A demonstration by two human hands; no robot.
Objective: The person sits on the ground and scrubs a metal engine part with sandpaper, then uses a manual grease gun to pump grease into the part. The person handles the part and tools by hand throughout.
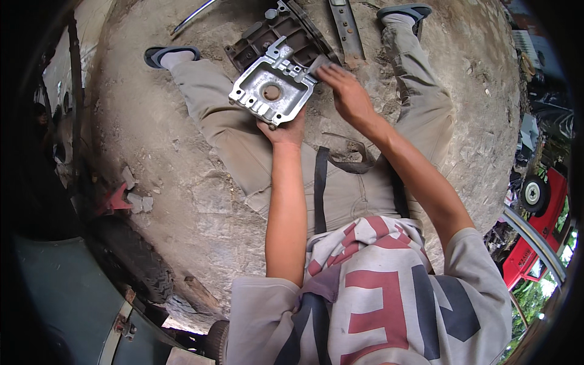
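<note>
My left hand (288,131) grips a silver cast-metal housing (291,92) from below at its near edge; its fingers are mostly hidden underneath. The housing is squarish, with a shallow recess, a round hole in its floor and bolt holes around the rim. At its right far corner, my right hand (348,91) presses a small grey sheet (321,62), perhaps sandpaper, against the edge. The fingers of that hand are bent over the sheet and slightly blurred. Just beyond the housing, a dark brown ribbed metal casing (258,44) rests on the ground, partly covered by it.
Between my outstretched legs lies dusty ground (207,207). A flat metal bar with holes (347,30) and a thin rod (193,16) lie at the far side. Left are a tyre (137,261) and a grey-green panel (67,292); a red vehicle (535,234) stands at right.
</note>
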